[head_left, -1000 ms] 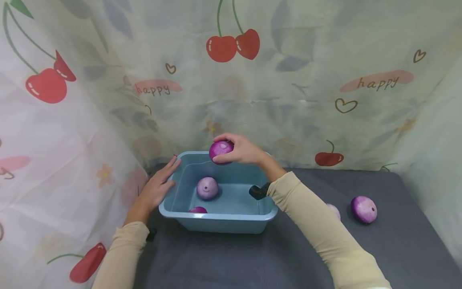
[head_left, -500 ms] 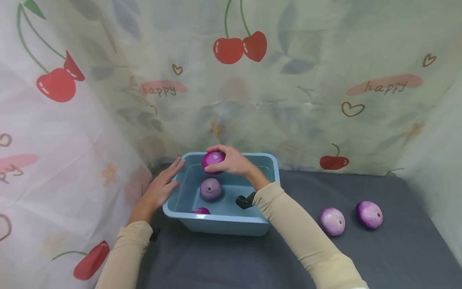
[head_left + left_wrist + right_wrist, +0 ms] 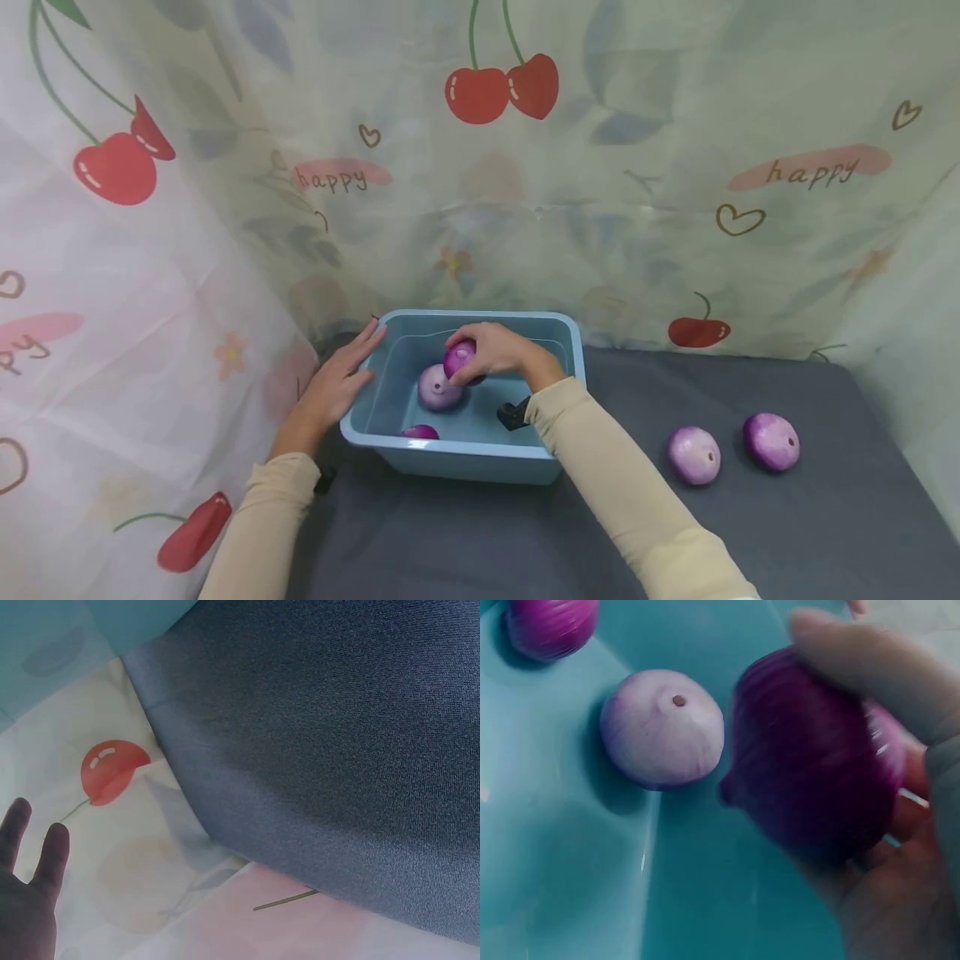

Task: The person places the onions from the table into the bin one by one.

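Observation:
My right hand grips a dark purple onion inside the blue plastic basin. In the right wrist view the held onion hangs beside a paler onion that sits in the basin. A third, bright purple onion lies near the basin's front wall, partly hidden by the rim. My left hand rests against the basin's left rim with its fingers straight. Only part of that left hand shows in the left wrist view.
Two more onions lie on the dark grey tabletop right of the basin: a pale one and a purple one. A printed cherry curtain stands close behind the basin, and another sheet hangs along the left.
My right hand has lowered the purple onion from above the far rim down into the basin. My left hand has stayed at the left rim. The view has shifted slightly.

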